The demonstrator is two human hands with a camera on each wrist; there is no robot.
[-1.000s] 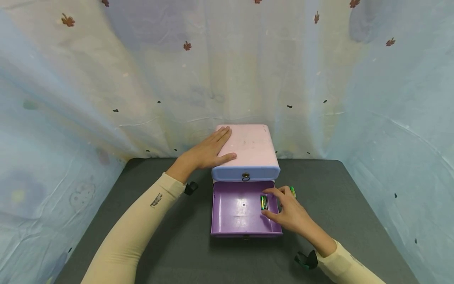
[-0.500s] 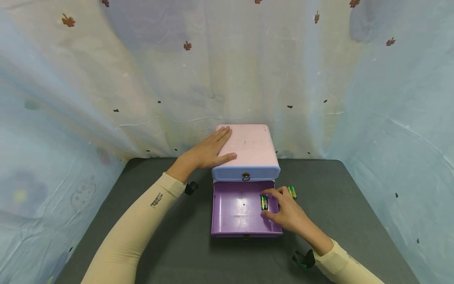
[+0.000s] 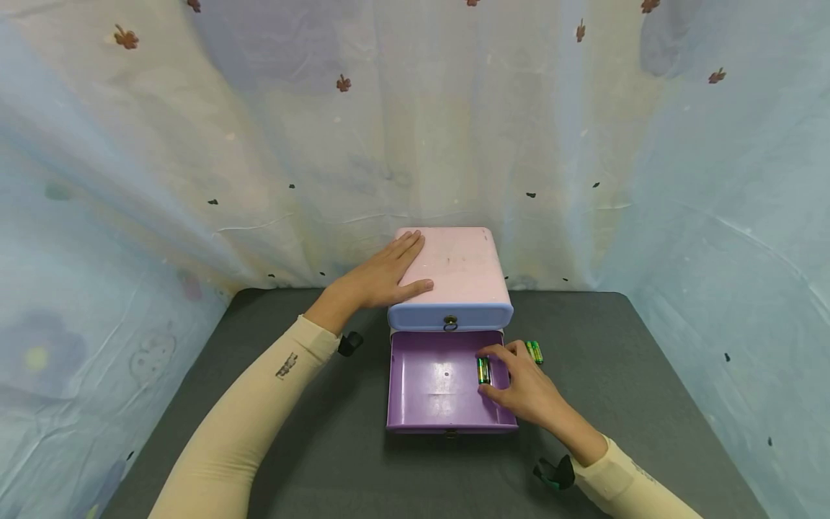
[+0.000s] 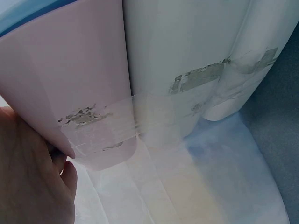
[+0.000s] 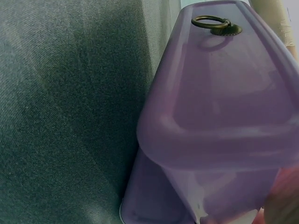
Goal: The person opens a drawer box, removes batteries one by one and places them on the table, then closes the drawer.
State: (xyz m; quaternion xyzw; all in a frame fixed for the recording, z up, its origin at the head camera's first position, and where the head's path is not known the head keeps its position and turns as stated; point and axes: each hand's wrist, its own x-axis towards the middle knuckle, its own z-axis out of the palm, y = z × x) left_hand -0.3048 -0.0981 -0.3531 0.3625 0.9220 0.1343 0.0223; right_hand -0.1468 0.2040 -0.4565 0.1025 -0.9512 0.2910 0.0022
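My left hand lies flat on the left side of the pink top of a small drawer cabinet, fingers pointing away. In the left wrist view part of the left hand rests at the cabinet's pink edge. Below a blue upper drawer front, the purple drawer is pulled out. Over its right side, my right hand pinches green-and-gold batteries end to end between thumb and index finger. The right wrist view shows the purple drawer's front, with the hand mostly out of frame.
More green batteries lie on the dark grey table, just right of the drawer and behind the right hand. A brass ring pull sticks out from the purple drawer's front. A pale patterned curtain hangs behind and at both sides.
My right hand has shifted very slightly, and more of the batteries on the table now show behind it. The left hand has stayed put.
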